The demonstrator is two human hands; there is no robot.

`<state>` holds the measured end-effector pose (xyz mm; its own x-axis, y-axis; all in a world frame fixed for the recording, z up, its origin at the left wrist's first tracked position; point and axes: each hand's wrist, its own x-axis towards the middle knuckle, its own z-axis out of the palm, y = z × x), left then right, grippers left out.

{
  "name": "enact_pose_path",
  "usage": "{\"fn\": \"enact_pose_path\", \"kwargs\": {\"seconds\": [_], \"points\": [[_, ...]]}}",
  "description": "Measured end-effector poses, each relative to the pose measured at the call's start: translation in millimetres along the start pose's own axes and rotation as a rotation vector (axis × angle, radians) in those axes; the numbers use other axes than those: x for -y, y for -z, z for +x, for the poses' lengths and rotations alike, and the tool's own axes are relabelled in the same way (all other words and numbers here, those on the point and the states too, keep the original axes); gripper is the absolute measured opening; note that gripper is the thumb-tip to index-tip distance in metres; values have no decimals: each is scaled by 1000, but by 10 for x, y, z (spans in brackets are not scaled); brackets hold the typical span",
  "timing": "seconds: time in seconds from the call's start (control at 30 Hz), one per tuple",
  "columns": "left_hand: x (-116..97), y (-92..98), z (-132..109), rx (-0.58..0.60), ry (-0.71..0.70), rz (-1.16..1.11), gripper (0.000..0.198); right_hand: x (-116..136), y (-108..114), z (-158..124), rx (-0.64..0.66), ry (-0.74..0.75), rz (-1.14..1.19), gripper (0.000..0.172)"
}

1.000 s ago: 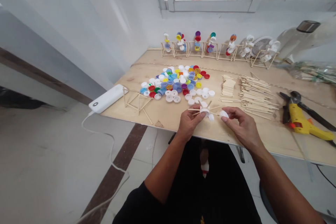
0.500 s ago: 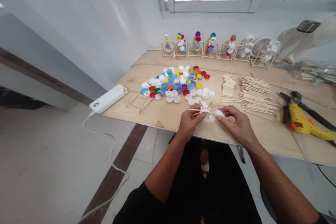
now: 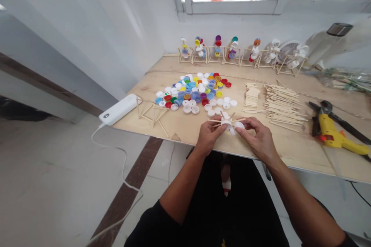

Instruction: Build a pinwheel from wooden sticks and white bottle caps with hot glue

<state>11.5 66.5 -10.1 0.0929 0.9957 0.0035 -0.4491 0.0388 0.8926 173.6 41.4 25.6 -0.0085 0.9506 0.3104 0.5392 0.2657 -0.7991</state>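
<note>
My left hand (image 3: 211, 135) is closed around a hub of white bottle caps (image 3: 226, 123) with thin wooden sticks poking out of it to several sides. Between the thumb and fingers of my right hand (image 3: 257, 136) is a single white bottle cap (image 3: 239, 125), held right beside the hub near a stick. Whether that cap touches the hub or the stick I cannot tell. Just beyond my hands lie loose white caps (image 3: 195, 110) at the front of a pile of coloured bottle caps (image 3: 199, 88).
Bundles of wooden sticks (image 3: 284, 104) and shorter sticks (image 3: 251, 95) lie right of the caps. A yellow glue gun (image 3: 333, 133) and black-handled pliers (image 3: 352, 125) are farther right. A stick frame (image 3: 153, 114) and white power bank (image 3: 120, 109) sit left. Finished cap wheels (image 3: 218, 48) line the back.
My right hand has moved slightly left, bringing the white cap closer to the hub. My left hand holds the hub in nearly the same place.
</note>
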Motion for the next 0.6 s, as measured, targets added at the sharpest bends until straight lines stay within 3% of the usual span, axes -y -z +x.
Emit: {"fn": "enact_pose_path", "kwargs": {"seconds": [0.6], "points": [[-17, -16, 1, -11, 13, 11, 33, 8, -25, -10, 7, -40, 10, 25]]}}
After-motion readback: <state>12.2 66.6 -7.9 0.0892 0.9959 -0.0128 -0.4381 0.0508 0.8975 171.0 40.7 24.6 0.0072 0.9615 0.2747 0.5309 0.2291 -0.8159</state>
